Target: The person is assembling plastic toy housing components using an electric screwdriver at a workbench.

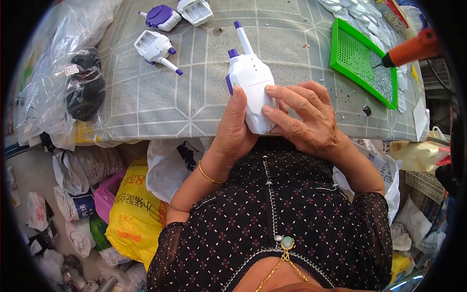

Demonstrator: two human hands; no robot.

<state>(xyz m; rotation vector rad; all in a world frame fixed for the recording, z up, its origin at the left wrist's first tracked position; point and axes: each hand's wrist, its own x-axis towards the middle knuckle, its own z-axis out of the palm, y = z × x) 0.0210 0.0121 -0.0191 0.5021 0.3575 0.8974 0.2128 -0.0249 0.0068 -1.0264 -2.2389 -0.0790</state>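
A white toy walkie-talkie (252, 73) with a purple-tipped antenna and purple knob stands tilted up at the table's near edge, its back facing me. My left hand (233, 130) is closed around its left side and lower end, thumb along the edge. My right hand (311, 119) grips the lower right side, with two fingertips pressed on the smooth back cover; its thumb is mostly hidden. Farther left lie more walkie-talkies: one with an open battery bay (152, 47), one purple-fronted (162, 17), and another with a bare battery bay (195, 11).
A green tray (335, 53) holding many small screws lies at the right, with an orange screwdriver (413, 48) above it. White plastic parts (357, 19) pile up behind. Clear bags and black wrapped items (85, 92) sit at the left edge. Bags, one yellow (131, 214), crowd the floor.
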